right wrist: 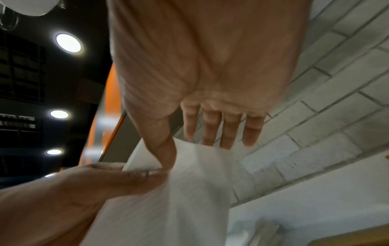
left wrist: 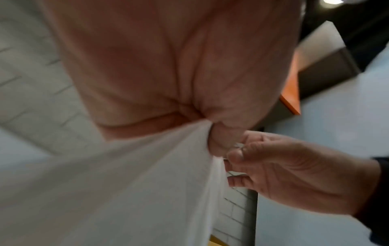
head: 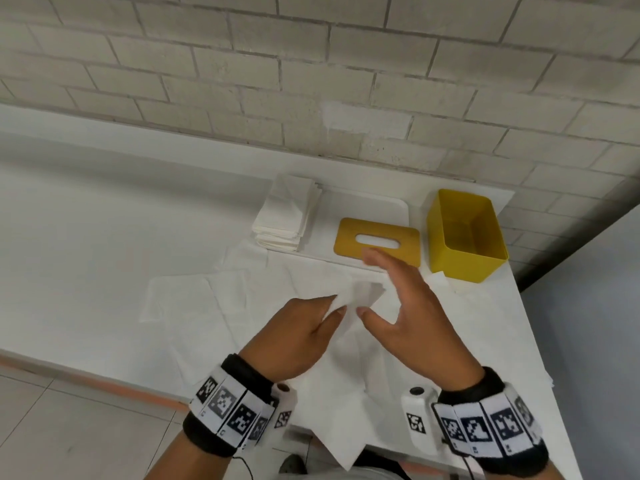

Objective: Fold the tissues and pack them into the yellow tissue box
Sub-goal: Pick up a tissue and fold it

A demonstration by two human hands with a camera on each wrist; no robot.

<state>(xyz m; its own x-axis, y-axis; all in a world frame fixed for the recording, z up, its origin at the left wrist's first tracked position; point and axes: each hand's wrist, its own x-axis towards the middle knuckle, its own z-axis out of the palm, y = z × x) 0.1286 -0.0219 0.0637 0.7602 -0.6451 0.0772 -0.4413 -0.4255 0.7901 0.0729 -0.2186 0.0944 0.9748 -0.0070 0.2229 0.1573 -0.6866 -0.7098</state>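
My left hand (head: 336, 304) pinches the top edge of a white tissue (head: 343, 410) between thumb and fingers; the sheet hangs down past the table's front edge. The left wrist view shows that pinch (left wrist: 210, 128) close up, with the tissue (left wrist: 126, 183) draping below. My right hand (head: 372, 285) is open beside it, fingers (right wrist: 221, 129) straight and spread, the thumb by the tissue's (right wrist: 179, 191) upper corner. The yellow tissue box (head: 467, 237) stands open and empty at the back right. Its yellow slotted lid (head: 377, 240) lies flat to the left of it.
A stack of folded tissues (head: 287, 216) sits at the back on a white tray (head: 367, 206), which also bears the lid. Several unfolded tissues (head: 194, 299) lie spread on the white table (head: 86, 237). A brick wall runs behind; the table's right edge is just past the box.
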